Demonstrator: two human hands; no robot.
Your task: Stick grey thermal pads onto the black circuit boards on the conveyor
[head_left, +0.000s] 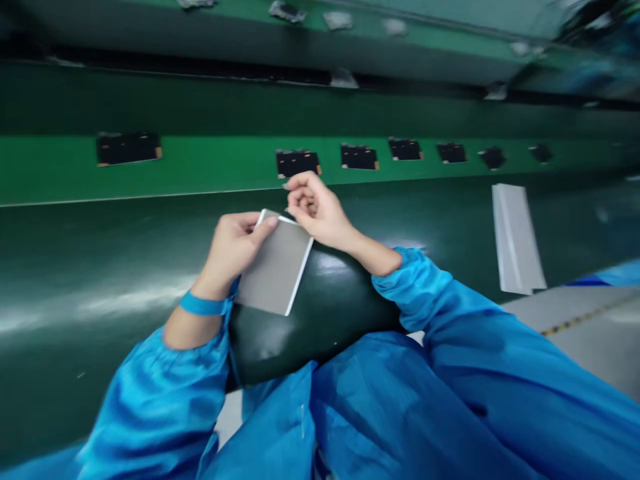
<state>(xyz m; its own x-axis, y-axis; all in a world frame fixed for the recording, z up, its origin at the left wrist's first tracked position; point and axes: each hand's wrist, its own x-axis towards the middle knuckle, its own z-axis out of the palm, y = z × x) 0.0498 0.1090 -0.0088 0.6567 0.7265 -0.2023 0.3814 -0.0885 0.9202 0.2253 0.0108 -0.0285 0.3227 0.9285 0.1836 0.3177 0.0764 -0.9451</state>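
My left hand [235,241] pinches the upper left edge of a flat grey square sheet or panel [276,270] with white borders, thumb on top. The sheet is tilted and held above the dark green bench top. At its upper right edge is my right hand [319,208], fingers curled in and thumb close to the sheet's top edge. Anything between those fingers is too small or hidden to make out. Just beyond the right hand lies a black circuit board [297,162]. A blue band [203,305] goes round my left wrist.
Several black boards lie in a row on the bright green strip [210,163], one of them a board [129,148] far left. White folded sheets [517,237] lie at the right near the bench edge. A raised shelf [430,50] behind carries small wrapped items.
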